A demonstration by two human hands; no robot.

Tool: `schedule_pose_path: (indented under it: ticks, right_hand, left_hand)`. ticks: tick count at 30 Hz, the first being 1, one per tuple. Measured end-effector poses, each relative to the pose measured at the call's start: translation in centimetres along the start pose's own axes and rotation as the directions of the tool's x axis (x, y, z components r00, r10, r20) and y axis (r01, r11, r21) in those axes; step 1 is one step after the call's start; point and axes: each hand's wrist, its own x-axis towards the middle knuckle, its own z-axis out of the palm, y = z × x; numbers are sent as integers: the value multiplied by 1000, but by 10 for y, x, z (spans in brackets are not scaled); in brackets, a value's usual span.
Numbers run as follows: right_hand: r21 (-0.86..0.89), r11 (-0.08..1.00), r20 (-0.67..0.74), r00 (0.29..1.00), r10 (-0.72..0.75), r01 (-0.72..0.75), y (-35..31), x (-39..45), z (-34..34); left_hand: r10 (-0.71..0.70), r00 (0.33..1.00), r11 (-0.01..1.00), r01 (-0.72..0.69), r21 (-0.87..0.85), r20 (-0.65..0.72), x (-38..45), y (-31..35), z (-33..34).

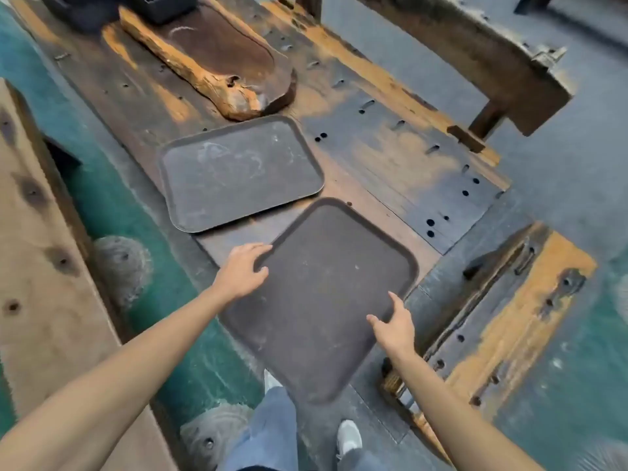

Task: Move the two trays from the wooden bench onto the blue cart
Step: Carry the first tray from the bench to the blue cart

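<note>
Both grips open: left hand (pixel 242 271), right hand (pixel 394 326) touching near tray (pixel 326 297); 2 trays on bench (pixel 390 158).

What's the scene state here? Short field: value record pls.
near tray: overhangs the bench edge
far tray: flat on the bench, untouched
left hand: on the near tray's left rim
right hand: at the near tray's right rim, fingers open
slab: beyond the far tray
cart: not in view
</note>
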Motion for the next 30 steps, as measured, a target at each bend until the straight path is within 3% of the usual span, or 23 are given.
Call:
schedule_pose_path:
  ticks: [3, 7, 11, 15, 21, 30]
  right_hand:
    - [81, 992, -103, 989, 105, -97, 11, 4, 11]
    - [205, 960, -120, 968, 218, -191, 31, 9, 29]
    - [370, 893, -137, 936, 324, -255, 41, 12, 43]
    - [399, 849, -126, 897, 425, -346, 45, 16, 49]
    - [463, 801, -91, 879, 468, -379, 47, 21, 48]
    - [512, 791, -56, 905, 421, -336, 56, 7, 27]
  left_hand:
    - [-88, 994, 996, 90, -23, 70, 25, -14, 8]
    - [-173, 966, 983, 182, -30, 192, 46, -23, 21]
    - [-238, 951, 961, 260, -93, 196, 60, -31, 22]
    - [-278, 936, 944, 308, -116, 218, 70, -41, 21]
    - [-301, 919, 900, 362, -241, 256, 78, -48, 23]
    - [-396, 814, 682, 571, -458, 425, 35, -53, 12]
